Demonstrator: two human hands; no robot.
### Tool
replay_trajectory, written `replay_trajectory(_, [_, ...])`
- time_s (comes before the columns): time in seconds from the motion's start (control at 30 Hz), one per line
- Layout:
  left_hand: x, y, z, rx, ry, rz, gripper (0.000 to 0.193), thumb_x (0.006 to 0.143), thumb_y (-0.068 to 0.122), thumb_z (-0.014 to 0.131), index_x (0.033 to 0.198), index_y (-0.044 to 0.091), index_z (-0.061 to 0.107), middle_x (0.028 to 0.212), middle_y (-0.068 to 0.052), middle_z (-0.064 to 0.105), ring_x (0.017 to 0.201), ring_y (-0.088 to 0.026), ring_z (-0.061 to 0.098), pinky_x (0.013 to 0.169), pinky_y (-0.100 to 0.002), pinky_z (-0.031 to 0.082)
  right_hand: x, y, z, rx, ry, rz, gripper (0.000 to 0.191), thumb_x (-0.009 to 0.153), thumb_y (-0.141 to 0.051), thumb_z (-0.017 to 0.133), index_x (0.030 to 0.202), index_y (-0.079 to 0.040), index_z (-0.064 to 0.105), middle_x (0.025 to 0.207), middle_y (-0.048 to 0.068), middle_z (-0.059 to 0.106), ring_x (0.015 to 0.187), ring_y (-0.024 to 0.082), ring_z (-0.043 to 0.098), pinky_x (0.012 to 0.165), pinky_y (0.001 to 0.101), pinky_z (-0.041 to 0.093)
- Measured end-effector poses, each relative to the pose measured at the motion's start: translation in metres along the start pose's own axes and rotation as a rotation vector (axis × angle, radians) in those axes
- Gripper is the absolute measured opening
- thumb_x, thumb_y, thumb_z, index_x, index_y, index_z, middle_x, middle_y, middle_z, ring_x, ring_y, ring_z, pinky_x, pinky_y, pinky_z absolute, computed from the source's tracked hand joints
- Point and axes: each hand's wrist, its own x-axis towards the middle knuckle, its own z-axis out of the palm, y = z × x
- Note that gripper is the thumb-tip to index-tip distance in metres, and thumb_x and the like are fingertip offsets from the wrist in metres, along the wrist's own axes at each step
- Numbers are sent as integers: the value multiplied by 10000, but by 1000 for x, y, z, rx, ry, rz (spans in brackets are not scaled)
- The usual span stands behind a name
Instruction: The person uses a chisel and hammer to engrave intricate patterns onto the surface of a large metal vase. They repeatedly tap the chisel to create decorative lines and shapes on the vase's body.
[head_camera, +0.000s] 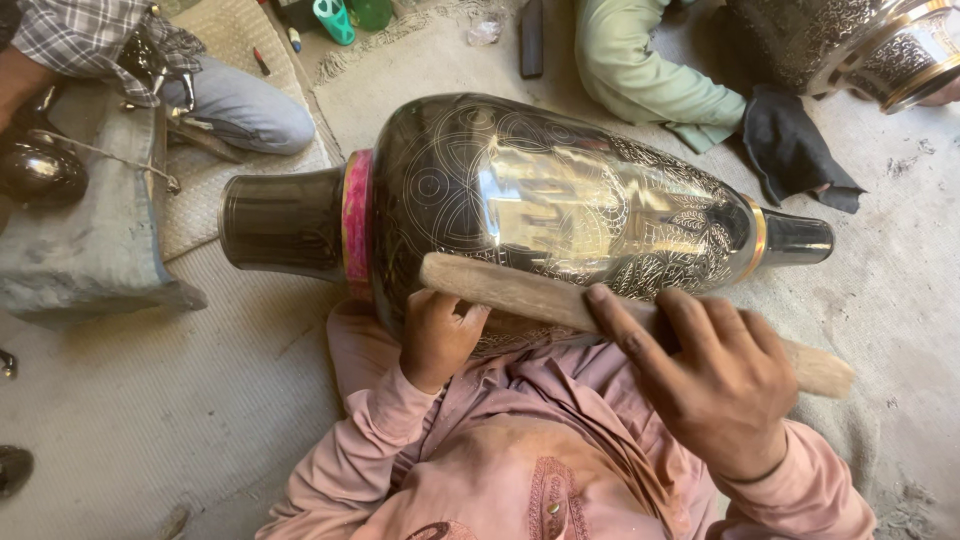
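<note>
Engraved black vase (560, 200) sideways, wooden stick (520, 293) across.

A large black engraved metal vase (560, 200) lay on its side across the person's lap. The left hand (438, 335) pressed against its body, while the right hand (715, 380) held a long pale wooden stick (520, 290) against it.

A large engraved metal vase (540, 200) lies on its side across the person's lap, its wide mouth to the left and its narrow foot to the right. A wooden stick (520, 292) rests along the near side of the vase. The left hand (437, 335) sits under the stick against the vase; the right hand (715, 375) lies over the stick further right. On the floor mat (150, 400) to the far left stands a padded block (85, 240). Behind the vase sit two other people; beside the right one lies a folded cloth (795, 150), with another vase (880, 45) at the far right corner.
</note>
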Motion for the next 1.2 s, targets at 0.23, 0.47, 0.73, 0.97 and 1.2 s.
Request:
replay_trajectory(0.23, [42, 23, -13, -73, -320, 0, 275, 865, 100, 774, 1114, 39, 673, 986, -161, 745, 856, -332, 758, 689, -382, 577, -37, 9, 31, 191, 40, 298, 531, 877, 21, 728, 1362, -196, 707, 944, 70, 696, 773, 210, 650, 676, 359, 495])
replay_trajectory(0.47, [79, 30, -11, -52, -597, 197, 281, 875, 23, 735, 1147, 87, 706, 979, -146, 750, 882, -316, 761, 779, -392, 603, -90, -17, 90, 514, 233, 607, 544, 812, 137, 672, 1320, -56, 684, 954, 96, 675, 780, 174, 652, 674, 290, 527])
replay_trajectory(0.73, [57, 14, -51, -114, -18, -11, 290, 877, 3, 801, 1136, 71, 691, 974, -78, 725, 869, -154, 744, 758, -258, 620, -114, -36, 119, 785, 68, 892, 727, 748, 80, 753, 1447, -54, 602, 944, 73, 668, 812, 99, 582, 716, 252, 473])
replay_trajectory(0.97, [30, -25, -56, -376, -41, -162, 318, 905, 34, 796, 1153, 70, 601, 949, -41, 708, 890, -107, 750, 786, -250, 641, -78, -36, 122, 655, -30, 725, 742, 719, 79, 775, 1429, -78, 624, 888, 90, 671, 725, 137, 600, 679, 299, 492])
replay_trajectory(1.2, [50, -37, -59, -265, -216, 108, 491, 894, 72, 789, 1342, 108, 590, 1018, -79, 752, 911, -179, 769, 789, -294, 628, -31, -24, 114, 631, -52, 561, 673, 802, 89, 720, 1446, -86, 630, 878, 83, 657, 669, 112, 608, 633, 290, 511])
